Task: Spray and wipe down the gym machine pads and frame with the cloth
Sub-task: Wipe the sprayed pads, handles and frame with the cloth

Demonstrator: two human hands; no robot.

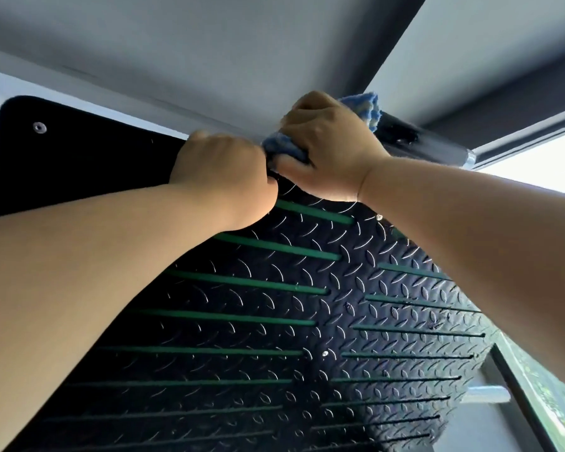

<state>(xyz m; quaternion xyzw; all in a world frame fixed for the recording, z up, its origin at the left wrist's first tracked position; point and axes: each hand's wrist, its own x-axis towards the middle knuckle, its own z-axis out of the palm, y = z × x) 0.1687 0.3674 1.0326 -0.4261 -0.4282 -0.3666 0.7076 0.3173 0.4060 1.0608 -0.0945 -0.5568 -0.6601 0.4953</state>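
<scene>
Footplate: black diamond-tread metal footplate [274, 321] with green strips fills the view from 6 o'clock up to centre.
Left hand: left hand [222, 177], just at 11 o'clock of centre, fingers curled over the footplate's upper edge, gripping it.
Right hand: right hand [327, 148], touching the left at its 2 o'clock, fingers closed round the cloth.
Cloth: bunched blue microfibre cloth [367, 107] pressed on the same upper edge, showing either side of the fist.
Bar: dark tube with a silver end [437, 143] runs toward 3 o'clock.
Ceiling: grey ceiling [209, 44], 12 o'clock.
</scene>
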